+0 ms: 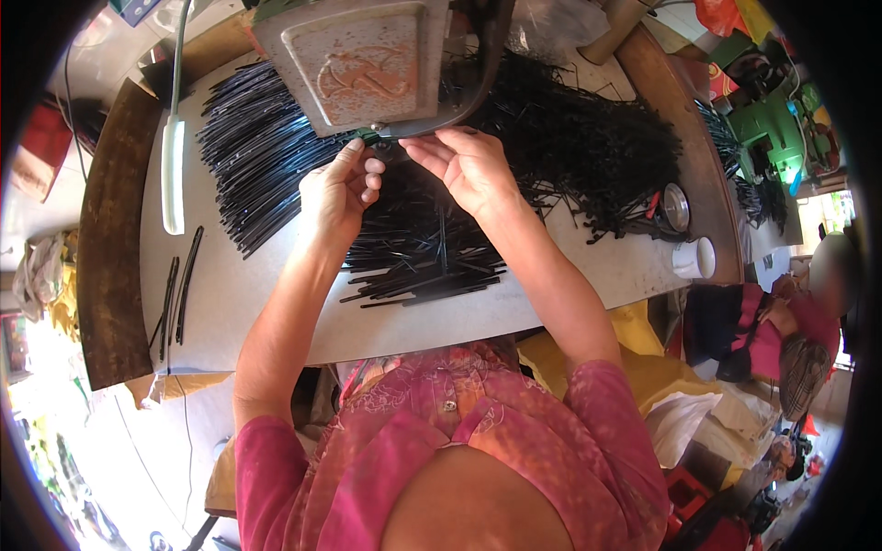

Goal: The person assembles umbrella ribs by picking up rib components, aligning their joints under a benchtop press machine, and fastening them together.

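My left hand (338, 188) and my right hand (464, 165) meet just below a grey metal press machine (354, 60) at the far middle of the white worktable (239, 294). Both hands pinch a thin black strip (393, 147) at the machine's base; most of it is hidden by my fingers. Under my wrists lies a loose pile of black strips (418, 262). A neat fan of longer black strips (257, 147) lies to the left of the machine, and a tangled heap of black strips (588, 138) to its right.
A white tube lamp (173, 174) lies along the table's left side, with a few stray black strips (179, 289) below it. A small metal tin (675, 207) and a white cup (694, 259) stand at the right edge. Another person (795, 321) sits at the right.
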The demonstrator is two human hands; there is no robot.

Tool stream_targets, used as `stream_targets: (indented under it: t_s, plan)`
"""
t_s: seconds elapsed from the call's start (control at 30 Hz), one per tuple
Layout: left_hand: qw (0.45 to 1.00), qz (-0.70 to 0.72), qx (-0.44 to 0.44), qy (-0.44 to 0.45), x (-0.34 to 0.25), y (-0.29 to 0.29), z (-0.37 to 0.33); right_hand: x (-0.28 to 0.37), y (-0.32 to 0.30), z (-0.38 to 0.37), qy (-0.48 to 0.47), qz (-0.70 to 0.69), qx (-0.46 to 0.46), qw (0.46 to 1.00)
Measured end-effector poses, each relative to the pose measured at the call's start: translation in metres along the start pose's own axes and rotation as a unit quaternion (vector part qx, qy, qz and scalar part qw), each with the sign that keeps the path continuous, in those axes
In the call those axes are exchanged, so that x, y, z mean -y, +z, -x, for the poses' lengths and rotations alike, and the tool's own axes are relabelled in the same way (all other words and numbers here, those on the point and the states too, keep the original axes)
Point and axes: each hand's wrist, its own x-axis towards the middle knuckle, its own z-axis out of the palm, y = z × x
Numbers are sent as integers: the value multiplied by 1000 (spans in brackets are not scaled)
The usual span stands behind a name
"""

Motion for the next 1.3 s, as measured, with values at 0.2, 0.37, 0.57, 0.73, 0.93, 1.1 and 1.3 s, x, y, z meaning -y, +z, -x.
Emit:
stream_targets:
  t_s: [0.2,0.37,0.57,0.73,0.93,1.1,1.3]
  plan:
    - [1000,16,-2,4,0,-6,1,-3,6,1,3,13,5,1000]
    - [1000,12,-9,3,-1,0,3,0,9,3,4,16,-15,1000]
    - [1000,13,-1,-4,6,-2,-3,-1,0,2,-12,-25,1,1000]
    - [999,7,33,-1,-1,-22,-1,-2,-3,3,29,-57,52,997]
    - [995,-32,83,-55,-13,-19,-8,73,-51,48,-90,359,22,929]
    - [992,-65,82,-71,-22,-11,9,129,-112,77,-182,769,-6,612]
    - [987,-17,145,-74,-20,-17,14,111,-119,78,-302,860,-38,409]
